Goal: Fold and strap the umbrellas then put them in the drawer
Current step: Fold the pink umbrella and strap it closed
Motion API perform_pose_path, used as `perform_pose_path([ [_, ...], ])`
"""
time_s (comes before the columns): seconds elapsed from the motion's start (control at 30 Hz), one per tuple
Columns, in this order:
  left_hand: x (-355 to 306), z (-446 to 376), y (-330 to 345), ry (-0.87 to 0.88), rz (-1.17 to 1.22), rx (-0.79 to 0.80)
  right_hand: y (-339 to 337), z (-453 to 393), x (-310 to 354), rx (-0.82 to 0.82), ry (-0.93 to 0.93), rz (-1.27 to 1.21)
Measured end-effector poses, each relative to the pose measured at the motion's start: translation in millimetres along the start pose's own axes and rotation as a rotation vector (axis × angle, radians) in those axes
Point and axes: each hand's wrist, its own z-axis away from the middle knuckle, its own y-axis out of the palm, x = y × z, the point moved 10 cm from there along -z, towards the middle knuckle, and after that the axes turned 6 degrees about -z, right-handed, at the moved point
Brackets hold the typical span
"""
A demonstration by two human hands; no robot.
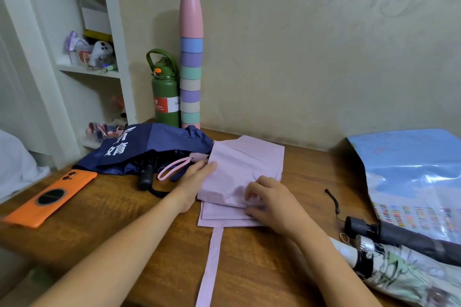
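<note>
Pink umbrella (239,172): it lies flat in the middle of your wooden table (124,227), canopy cloth folded into layered pleats, its pink handle end poking out at 10 o'clock.
Strap (210,264): the pink closing strap runs loose from the near edge of the cloth straight toward 6 o'clock, not wrapped round anything.
Wrist loop (172,169): a pink loop hangs off the handle and rests against the navy umbrella.
Left hand (197,177): your fingers are straight and held together, lying along the 9 o'clock edge of the pink cloth, fingertips at the handle end.
Right hand (269,204): your fingers are curled, tips pressing down into the pleats at the 5 o'clock corner; whether they pinch a fold or only press, I can't tell.
Navy umbrella (147,149): unfolded and rumpled with white lettering, at 10 o'clock of the pink one and touching it, black handle pointing toward you.
Black umbrella (409,239): rolled, at 4 o'clock by the table's right edge, handle and thin wrist cord toward the centre.
Floral umbrella (399,276): pale with a leafy print, just nearer you than the black one and lying beside it.
Phone (52,197): orange case, camera side up, at 8 o'clock, well apart from the umbrellas.
Bottle (166,92): green, upright at 11 o'clock against the wall.
Cups (190,65): a tall stack of pastel cups, just beside the bottle.
Blue sheet (419,177): glossy printed plastic at 3 o'clock, under the black umbrella's far end.
</note>
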Motion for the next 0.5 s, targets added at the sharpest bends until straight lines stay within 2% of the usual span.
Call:
perform_pose_path([
  [0.17, -1.2, -0.6, 4.6, 0.037, -0.139, 0.087, 4.8, 2.7, -0.1, 0.098, 0.021, -0.049],
  [0.33, 2.7, -2.8, 4.2, 0.000, -0.184, 0.084, -4.7, 4.8, 0.6, 0.106, 0.016, -0.175],
  [0.5, 6.8, -5.0, 5.1, -0.077, 0.043, 0.058, -0.3, -0.2, 3.7, -0.035, -0.068, 0.177],
])
